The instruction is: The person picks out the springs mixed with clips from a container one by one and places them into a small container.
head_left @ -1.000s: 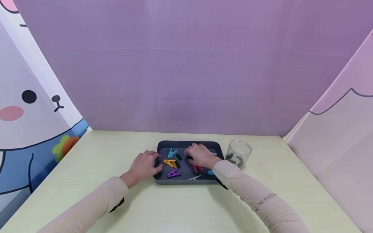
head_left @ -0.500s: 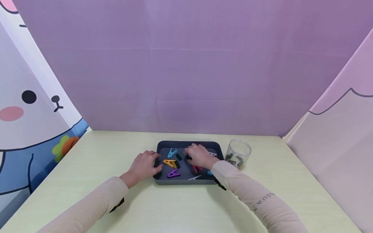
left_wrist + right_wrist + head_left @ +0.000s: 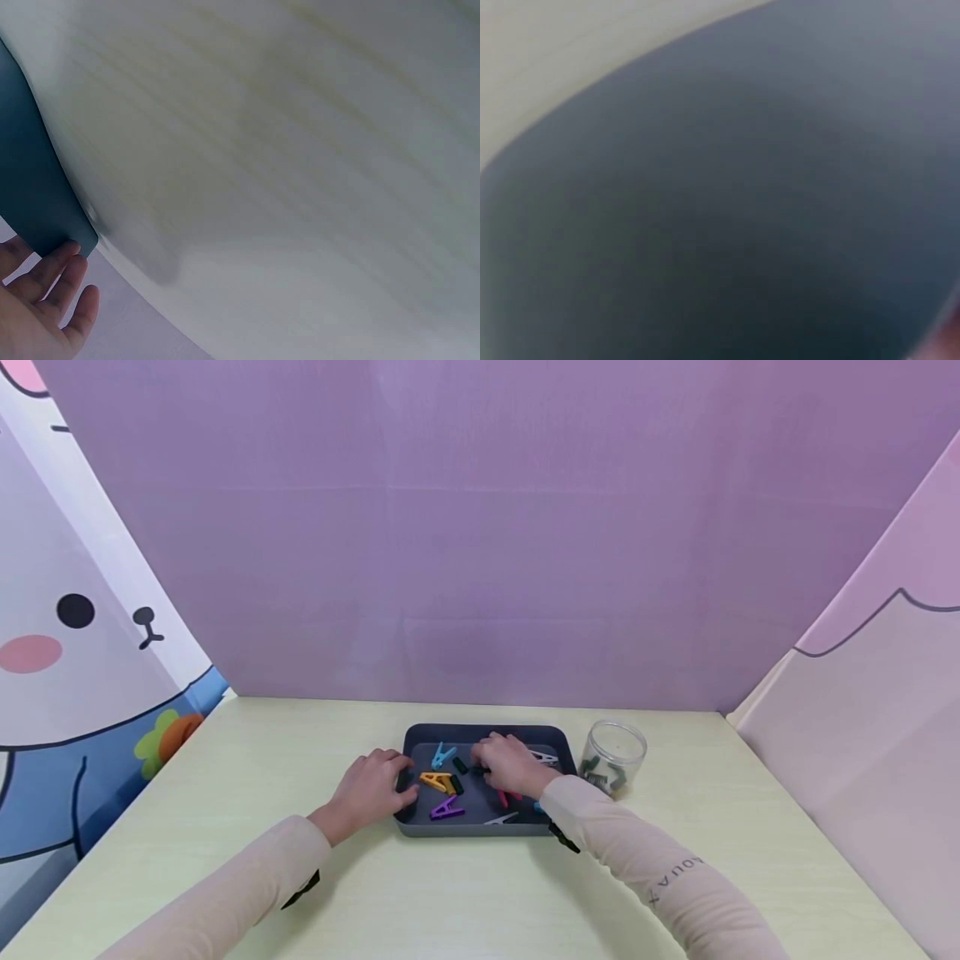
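A dark grey tray (image 3: 480,829) stands on the table with colored plastic clips in it. My left hand (image 3: 369,789) holds the tray's left edge. In the left wrist view, its fingers (image 3: 61,283) touch the outer wall near a corner. My right hand (image 3: 512,763) reaches down into the tray with bent fingers; its fingertips, and anything between them, are hidden. Around it lie a light blue clip (image 3: 442,755), an orange clip (image 3: 433,779), a purple clip (image 3: 446,809), a partly covered red clip (image 3: 503,798) and small dark green pieces (image 3: 460,765). The right wrist view is blurred.
A clear open jar (image 3: 621,739) with several dark green pieces stands just right of the tray. White clips (image 3: 501,818) lie at the tray's front and right side. A purple backdrop (image 3: 480,543) rises behind the table (image 3: 450,902).
My right hand has shifted slightly to the left inside the tray, leaving more of the white clip at the right visible. My left hand has stayed at the tray's edge.
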The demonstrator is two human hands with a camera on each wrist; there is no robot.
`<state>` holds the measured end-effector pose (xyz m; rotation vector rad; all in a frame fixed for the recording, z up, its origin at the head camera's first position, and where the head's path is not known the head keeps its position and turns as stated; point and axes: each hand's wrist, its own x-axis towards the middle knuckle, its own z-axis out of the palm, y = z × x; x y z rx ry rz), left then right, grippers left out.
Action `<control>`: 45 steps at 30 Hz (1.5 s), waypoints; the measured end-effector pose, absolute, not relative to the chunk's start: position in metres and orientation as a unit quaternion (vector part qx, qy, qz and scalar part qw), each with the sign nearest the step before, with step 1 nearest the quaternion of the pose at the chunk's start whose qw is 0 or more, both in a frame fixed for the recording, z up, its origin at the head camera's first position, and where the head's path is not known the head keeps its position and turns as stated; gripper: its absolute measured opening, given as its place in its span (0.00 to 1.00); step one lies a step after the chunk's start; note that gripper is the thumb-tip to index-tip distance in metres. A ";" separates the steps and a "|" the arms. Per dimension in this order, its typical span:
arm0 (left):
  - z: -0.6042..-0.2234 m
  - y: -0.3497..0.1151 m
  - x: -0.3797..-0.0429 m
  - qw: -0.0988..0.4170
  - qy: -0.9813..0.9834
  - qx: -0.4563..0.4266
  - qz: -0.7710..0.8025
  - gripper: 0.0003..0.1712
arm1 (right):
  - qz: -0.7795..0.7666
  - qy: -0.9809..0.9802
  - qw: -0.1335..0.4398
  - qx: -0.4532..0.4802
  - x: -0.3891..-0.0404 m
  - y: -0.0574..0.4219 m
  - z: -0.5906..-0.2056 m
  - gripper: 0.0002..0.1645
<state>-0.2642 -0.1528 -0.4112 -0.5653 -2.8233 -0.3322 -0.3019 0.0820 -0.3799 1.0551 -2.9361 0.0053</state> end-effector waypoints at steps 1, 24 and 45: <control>-0.411 -0.153 -0.264 0.121 -0.967 -0.193 -0.114 0.25 | 0.006 -0.940 0.010 0.341 -0.301 0.082 -0.380 0.13; -0.411 -0.154 -0.264 0.125 -0.967 -0.193 -0.111 0.24 | -0.006 -0.932 0.030 0.361 -0.301 0.083 -0.381 0.12; -0.410 -0.155 -0.264 0.126 -0.966 -0.197 -0.112 0.24 | 0.009 -0.927 0.072 0.368 -0.292 0.103 -0.353 0.13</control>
